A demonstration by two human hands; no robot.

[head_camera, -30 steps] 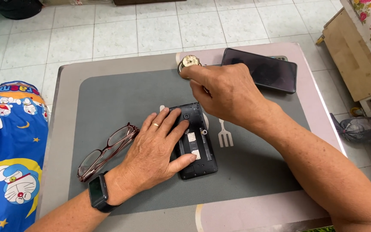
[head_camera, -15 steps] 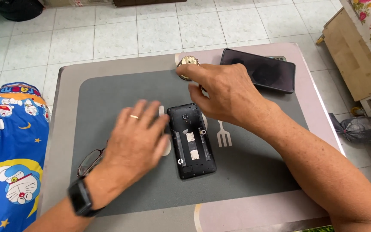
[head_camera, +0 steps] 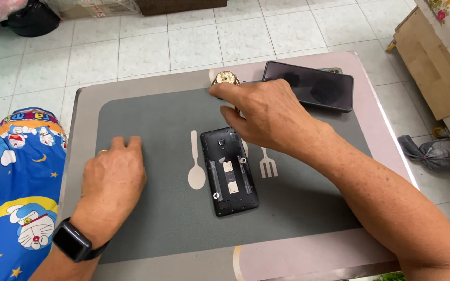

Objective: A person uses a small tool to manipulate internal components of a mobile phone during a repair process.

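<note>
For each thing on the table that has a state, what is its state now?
Black phone with its back cover off: lying flat on the grey mat, insides exposed, untouched.
Dark slim phone with glossy screen: screen off, lying flat.
Small round metallic object: at the mat's far edge, touched by the right hand.
Left hand: palm down on the mat; whether it covers anything cannot be seen.

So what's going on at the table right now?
A person sits at a small table with a grey mat. A black phone with its back cover off lies face down in the middle, untouched. The right hand reaches over it to a small round metal piece at the mat's far edge. The left hand rests flat on the mat. A second dark phone lies behind.
</note>
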